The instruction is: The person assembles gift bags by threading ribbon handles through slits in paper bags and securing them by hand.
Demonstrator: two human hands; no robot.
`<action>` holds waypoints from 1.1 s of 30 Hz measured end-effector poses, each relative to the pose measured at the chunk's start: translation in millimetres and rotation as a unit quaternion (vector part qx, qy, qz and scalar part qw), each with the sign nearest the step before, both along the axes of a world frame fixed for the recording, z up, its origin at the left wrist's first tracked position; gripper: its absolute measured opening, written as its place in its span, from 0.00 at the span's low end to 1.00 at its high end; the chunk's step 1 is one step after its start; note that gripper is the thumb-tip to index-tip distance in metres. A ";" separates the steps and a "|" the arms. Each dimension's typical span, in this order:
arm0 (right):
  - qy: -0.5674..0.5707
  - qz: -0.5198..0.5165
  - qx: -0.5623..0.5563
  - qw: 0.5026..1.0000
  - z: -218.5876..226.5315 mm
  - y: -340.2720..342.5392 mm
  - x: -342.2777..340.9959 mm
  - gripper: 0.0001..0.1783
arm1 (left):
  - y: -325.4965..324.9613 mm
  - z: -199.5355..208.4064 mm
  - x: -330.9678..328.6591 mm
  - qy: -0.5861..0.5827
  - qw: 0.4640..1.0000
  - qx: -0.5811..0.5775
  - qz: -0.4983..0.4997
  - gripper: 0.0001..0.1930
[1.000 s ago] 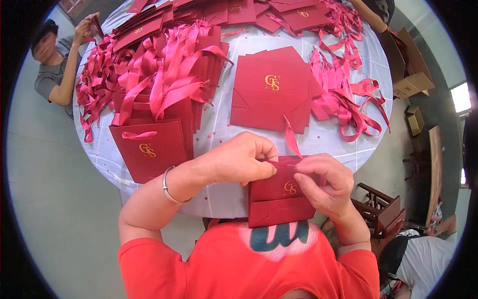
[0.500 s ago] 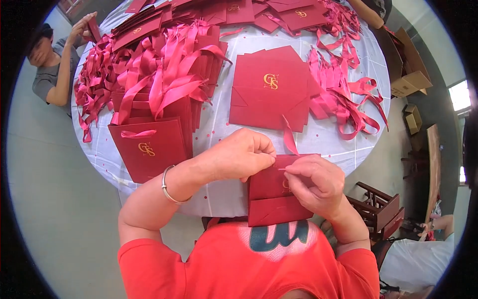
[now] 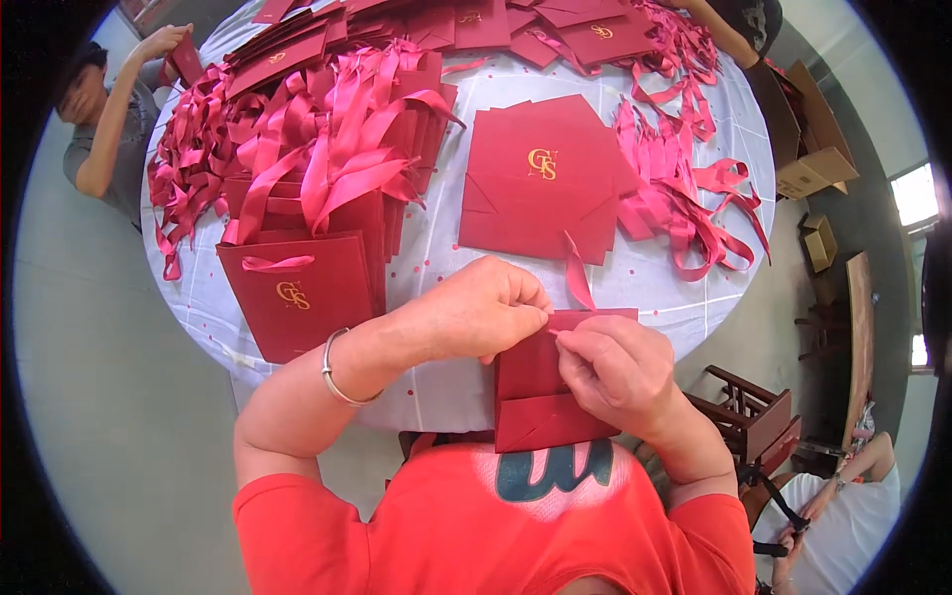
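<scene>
A flat dark red paper bag is held upright at the near edge of the round table. My left hand pinches its top rim from the left. My right hand covers the bag's right front, fingers closed on the rim. A red ribbon sticks up from the bag's top between both hands. A stack of flat red bags with a gold emblem lies just beyond.
Finished bags with ribbon handles stand in a row at left, with loose ribbons at right. A person works at the far left, another hand at the top. Cardboard boxes and wooden chairs stand at right.
My right hand has slid up over the bag's front, hiding its gold emblem. The person at far left has raised a red bag.
</scene>
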State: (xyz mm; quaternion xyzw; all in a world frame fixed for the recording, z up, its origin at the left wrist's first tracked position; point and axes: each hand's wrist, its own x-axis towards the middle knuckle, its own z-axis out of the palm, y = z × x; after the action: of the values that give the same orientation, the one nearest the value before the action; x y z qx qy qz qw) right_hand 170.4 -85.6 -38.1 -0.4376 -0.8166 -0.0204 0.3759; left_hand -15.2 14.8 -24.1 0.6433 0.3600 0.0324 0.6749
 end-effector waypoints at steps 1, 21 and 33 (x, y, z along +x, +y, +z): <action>-0.006 0.002 -0.003 1.000 0.0 0.0 -0.1 0.14 | 0.0 0.3 0.6 0.000 1.000 0.000 0.000 0.08; -0.046 -0.018 -0.203 0.978 10.8 5.1 -11.3 0.04 | -11.5 -8.7 -1.2 0.015 0.993 0.114 -0.002 0.10; -0.032 -0.024 -0.249 0.968 12.2 9.9 -14.1 0.04 | -13.0 -3.0 0.7 0.029 0.997 0.076 -0.001 0.10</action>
State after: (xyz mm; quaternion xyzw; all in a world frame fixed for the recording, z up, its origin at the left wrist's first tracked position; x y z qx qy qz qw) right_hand 156.3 -75.7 -25.9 -0.5358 -0.7968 0.1604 0.2288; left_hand -14.4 1.8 -27.1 0.6939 0.3757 0.0404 0.6130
